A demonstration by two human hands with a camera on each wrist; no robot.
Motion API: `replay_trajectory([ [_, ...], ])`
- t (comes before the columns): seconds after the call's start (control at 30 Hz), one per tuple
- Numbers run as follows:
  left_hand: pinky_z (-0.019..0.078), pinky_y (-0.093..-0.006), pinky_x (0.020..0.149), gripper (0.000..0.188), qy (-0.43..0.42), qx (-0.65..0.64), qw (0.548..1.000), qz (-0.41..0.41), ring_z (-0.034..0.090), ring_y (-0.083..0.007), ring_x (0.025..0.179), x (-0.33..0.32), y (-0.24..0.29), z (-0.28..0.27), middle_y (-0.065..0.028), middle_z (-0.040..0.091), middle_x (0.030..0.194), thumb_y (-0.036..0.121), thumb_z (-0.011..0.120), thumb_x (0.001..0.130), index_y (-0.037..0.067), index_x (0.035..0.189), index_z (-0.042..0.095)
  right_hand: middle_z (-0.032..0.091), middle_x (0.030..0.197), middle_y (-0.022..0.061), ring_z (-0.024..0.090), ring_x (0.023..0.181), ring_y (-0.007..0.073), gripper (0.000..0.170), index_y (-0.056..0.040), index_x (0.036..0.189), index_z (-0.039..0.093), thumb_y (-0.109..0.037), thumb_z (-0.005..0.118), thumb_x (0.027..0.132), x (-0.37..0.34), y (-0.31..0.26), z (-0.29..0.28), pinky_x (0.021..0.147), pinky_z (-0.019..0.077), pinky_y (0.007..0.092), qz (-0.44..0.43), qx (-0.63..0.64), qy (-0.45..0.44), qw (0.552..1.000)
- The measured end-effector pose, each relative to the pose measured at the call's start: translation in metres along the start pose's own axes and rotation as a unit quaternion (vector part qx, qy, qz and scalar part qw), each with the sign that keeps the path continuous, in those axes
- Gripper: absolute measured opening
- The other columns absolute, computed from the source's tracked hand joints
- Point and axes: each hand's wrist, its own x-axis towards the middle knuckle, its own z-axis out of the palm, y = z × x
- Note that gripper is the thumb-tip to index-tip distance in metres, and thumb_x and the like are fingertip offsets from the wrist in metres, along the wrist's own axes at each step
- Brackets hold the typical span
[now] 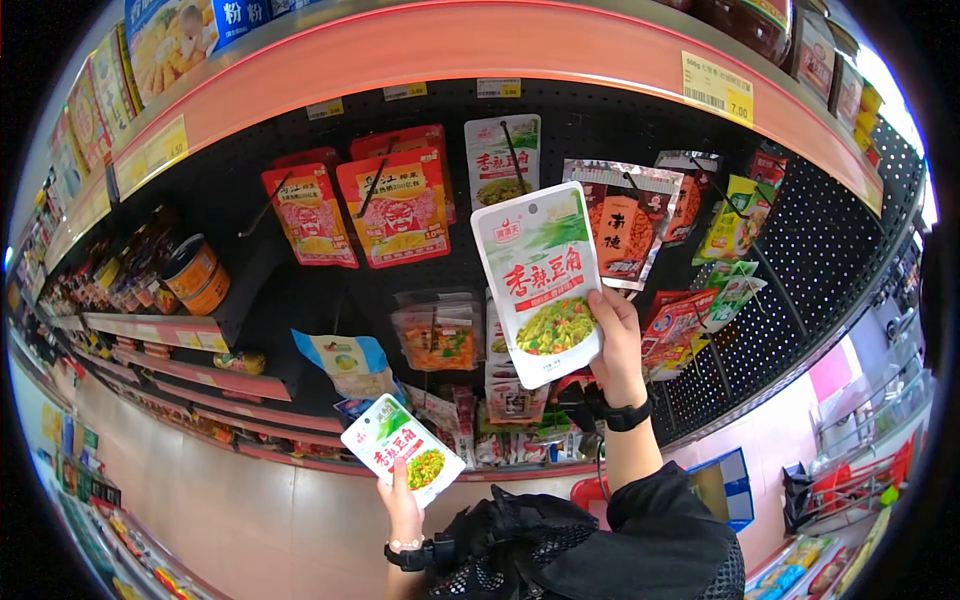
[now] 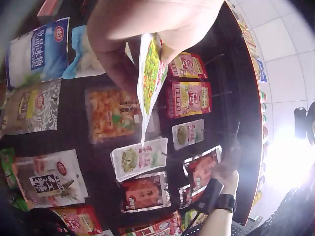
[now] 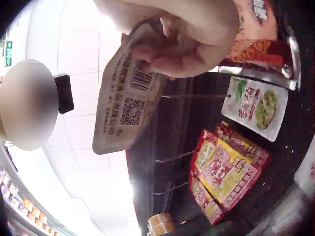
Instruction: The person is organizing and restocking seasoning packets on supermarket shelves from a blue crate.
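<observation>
In the head view my right hand (image 1: pixel 620 345) grips a white-and-green pouch of spicy beans (image 1: pixel 535 265) by its lower right edge, its front towards the camera. Lower down on the left, my left hand (image 1: pixel 403 512) pinches a matching pouch (image 1: pixel 405 450) by its bottom edge, thumb across the front. The left wrist view has this pouch (image 2: pixel 149 73) nearly edge-on between thumb and fingers. In the right wrist view, the back of the other pouch (image 3: pixel 118 115) shows a barcode and a square code, with my fingers curled over its edge.
Another such pouch (image 1: pixel 503 150) hangs on a hook behind. Red pouches (image 1: pixel 395 210) hang to its left, brown pouches (image 1: pixel 620 220) to its right. A shelf edge (image 1: pixel 560 50) with price tags crosses above. Jars (image 1: pixel 195 275) stand at left; a blue box (image 1: pixel 738 490) is at lower right.
</observation>
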Motion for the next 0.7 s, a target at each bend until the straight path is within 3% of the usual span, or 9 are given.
replay_trajectory([
  [0.33,0.0433,-0.0282,0.074,0.028,0.004,0.004,1.0,0.006,0.054,-0.0161,0.083,-0.001,0.006,0.001,-0.0108,0.054,0.097,0.015,0.05,0.082,-0.005,0.101,0.047,0.058,0.089,0.0064,0.052,0.077,0.0084,0.027,0.0064,0.101,0.051,-0.014,0.047,0.084,0.014,0.003,0.011,0.068,0.0399,0.0213,-0.038,-0.014,0.01,0.999],
  [0.4,0.0433,-0.0282,0.074,0.028,0.015,0.007,1.0,0.008,0.054,-0.0162,0.083,-0.003,0.009,-0.007,-0.0108,0.054,0.097,0.015,0.05,0.082,-0.005,0.101,0.046,0.058,0.089,0.0052,0.05,0.076,0.0062,0.027,0.0063,0.1,0.052,-0.015,0.046,0.084,0.024,0.012,0.014,0.066,0.0388,0.0194,-0.066,-0.099,0.056,0.991],
  [0.43,0.0433,-0.0282,0.074,0.028,0.022,0.012,1.0,0.006,0.054,-0.0163,0.084,-0.004,0.011,-0.012,-0.0108,0.054,0.097,0.015,0.05,0.082,-0.005,0.101,0.046,0.057,0.082,0.0017,0.047,0.072,0.0042,0.025,0.0054,0.096,0.053,-0.016,0.045,0.085,0.027,0.011,0.02,0.064,0.0378,0.0185,-0.074,-0.128,0.057,0.987],
  [0.53,0.0436,-0.028,0.074,0.028,0.047,0.0,0.999,0.021,0.054,-0.0163,0.083,-0.008,0.016,-0.025,-0.0109,0.054,0.097,0.015,0.05,0.082,-0.005,0.102,0.045,0.055,0.074,0.0003,0.045,0.068,0.0037,0.024,0.0047,0.09,0.054,-0.016,0.044,0.085,0.046,0.019,0.023,0.063,0.0372,0.0189,-0.13,-0.225,0.055,0.964],
  [0.57,0.0436,-0.028,0.074,0.028,0.052,0.0,0.998,0.024,0.054,-0.0163,0.083,-0.009,0.02,-0.028,-0.0109,0.054,0.097,0.015,0.05,0.082,-0.005,0.102,0.045,0.054,0.072,0.0021,0.045,0.067,0.0055,0.023,0.0043,0.09,0.052,-0.017,0.044,0.085,0.054,0.021,0.019,0.062,0.0371,0.0202,-0.124,-0.315,0.053,0.939],
  [0.6,0.0438,-0.0278,0.073,0.028,0.058,-0.005,0.998,0.031,0.054,-0.0163,0.083,-0.011,0.024,-0.029,-0.0108,0.054,0.096,0.014,0.05,0.082,-0.005,0.102,0.045,0.054,0.072,0.0021,0.045,0.067,0.0055,0.023,0.0043,0.09,0.052,-0.017,0.044,0.085,0.064,0.026,0.023,0.062,0.0371,0.0202,-0.122,-0.313,0.048,0.941],
  [0.67,0.0439,-0.0277,0.073,0.029,0.063,-0.003,0.997,0.033,0.054,-0.0164,0.083,-0.012,0.03,-0.032,-0.0108,0.054,0.096,0.014,0.05,0.082,-0.005,0.103,0.045,0.054,0.079,0.0052,0.048,0.073,0.009,0.027,0.0049,0.1,0.047,-0.018,0.044,0.085,0.075,0.036,0.026,0.066,0.038,0.0213,-0.196,-0.3,0.024,0.933],
  [0.7,0.0439,-0.0276,0.073,0.028,0.067,0.001,0.997,0.036,0.054,-0.0162,0.083,-0.012,0.031,-0.033,-0.0107,0.054,0.096,0.013,0.05,0.082,-0.005,0.102,0.045,0.053,0.09,0.0072,0.049,0.082,0.0125,0.031,0.0037,0.109,0.042,-0.017,0.044,0.085,0.075,0.04,0.023,0.071,0.0384,0.0228,-0.126,-0.237,-0.008,0.963],
])
